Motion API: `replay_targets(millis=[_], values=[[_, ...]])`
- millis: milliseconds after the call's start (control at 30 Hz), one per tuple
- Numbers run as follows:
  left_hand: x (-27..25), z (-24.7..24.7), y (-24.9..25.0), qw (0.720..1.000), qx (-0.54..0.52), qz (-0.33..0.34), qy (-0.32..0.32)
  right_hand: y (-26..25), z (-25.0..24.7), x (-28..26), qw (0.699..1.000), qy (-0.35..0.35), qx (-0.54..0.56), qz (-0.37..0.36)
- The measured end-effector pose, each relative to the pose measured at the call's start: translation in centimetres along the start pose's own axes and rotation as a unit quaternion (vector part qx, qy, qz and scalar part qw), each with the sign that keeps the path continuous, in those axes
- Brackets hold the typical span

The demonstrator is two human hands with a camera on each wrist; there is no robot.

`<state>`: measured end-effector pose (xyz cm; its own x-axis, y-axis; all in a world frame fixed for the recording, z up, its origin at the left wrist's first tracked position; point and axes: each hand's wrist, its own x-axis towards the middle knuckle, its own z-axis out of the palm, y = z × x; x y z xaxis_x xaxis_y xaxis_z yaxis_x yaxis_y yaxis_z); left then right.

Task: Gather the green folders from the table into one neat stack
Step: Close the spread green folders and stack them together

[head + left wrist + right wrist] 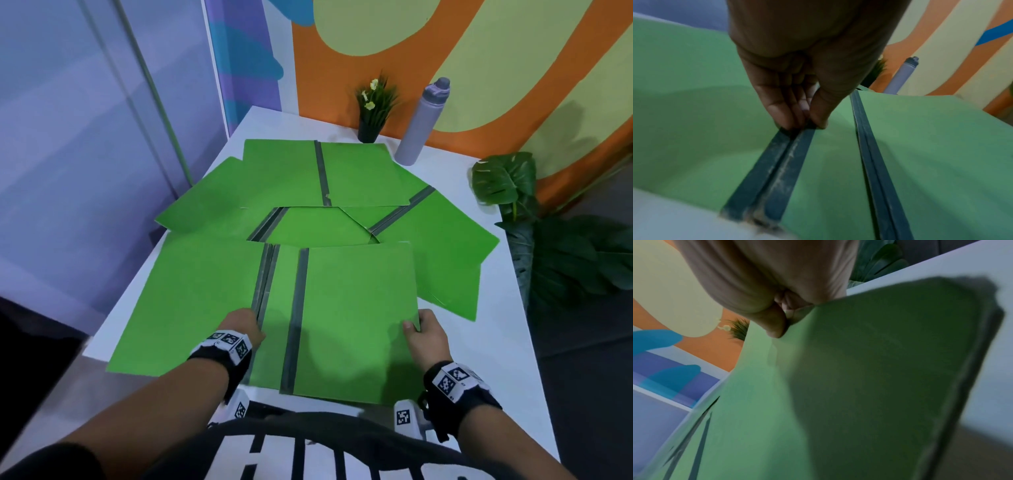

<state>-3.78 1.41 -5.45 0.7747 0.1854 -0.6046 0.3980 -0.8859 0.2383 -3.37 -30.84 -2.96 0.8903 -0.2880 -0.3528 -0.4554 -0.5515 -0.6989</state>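
Note:
Several green folders with dark grey spines lie spread and overlapping on the white table [455,346]. The nearest closed folder [352,318] lies on top at the front, its spine to the left. My right hand [419,330] pinches its right edge, thumb on top; the same folder [838,386] fills the right wrist view under the thumb [774,327]. An opened folder [191,301] lies beneath it to the left. My left hand [245,325] pinches that folder's raised spine [781,170] between fingertips [785,116] and thumb. More folders [284,171] fan out behind.
A grey water bottle [423,123] and a small potted plant [373,109] stand at the table's far edge by the orange wall. A large leafy plant [534,222] stands beside the table's right side. The table's front edge is at my body.

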Motion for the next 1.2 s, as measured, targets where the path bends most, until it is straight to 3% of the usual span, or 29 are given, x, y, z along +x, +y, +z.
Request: replay_targets(millis=[133, 233, 500, 633, 700, 833, 1033, 1133, 1200], values=[[-0.3, -0.8, 0.2, 0.999, -0.039, 0.016, -0.008, -0.1, -0.7, -0.2, 0.999, 0.000, 0.026, 0.029], [-1.6, -2.1, 0.8, 0.988, -0.143, 0.030, 0.055, -0.8, -2.2, -0.1, 0.994, 0.018, 0.097, 0.040], [-10.5, -10.3, 3.1, 0.895, -0.294, 0.191, 0.277, -0.9, -3.9, 1.7, 0.969, 0.014, 0.238, 0.067], [-11.4, -12.0, 3.5, 0.862, -0.324, 0.221, 0.321, -2.4, -3.4, 2.0, 0.952, -0.018, 0.301, 0.057], [-10.3, -11.8, 3.4, 0.860, -0.370, 0.190, 0.295, -3.0, -2.9, 2.2, 0.942, -0.035, 0.330, 0.051], [-8.6, -10.1, 3.6, 0.868, -0.442, 0.150, 0.170, -3.6, -1.8, 2.9, 0.931, -0.059, 0.355, 0.050], [-8.0, -8.2, 5.3, 0.846, -0.500, 0.163, 0.086, -3.7, -0.9, 2.8, 0.939, -0.071, 0.332, 0.049], [-7.3, -7.6, 5.9, 0.888, -0.433, 0.153, 0.002, -4.2, -0.7, 2.4, 0.949, -0.040, 0.311, 0.026], [-6.6, -7.5, 6.1, 0.903, -0.406, 0.137, 0.002, -4.6, -0.3, 2.4, 0.954, -0.040, 0.296, 0.014]])
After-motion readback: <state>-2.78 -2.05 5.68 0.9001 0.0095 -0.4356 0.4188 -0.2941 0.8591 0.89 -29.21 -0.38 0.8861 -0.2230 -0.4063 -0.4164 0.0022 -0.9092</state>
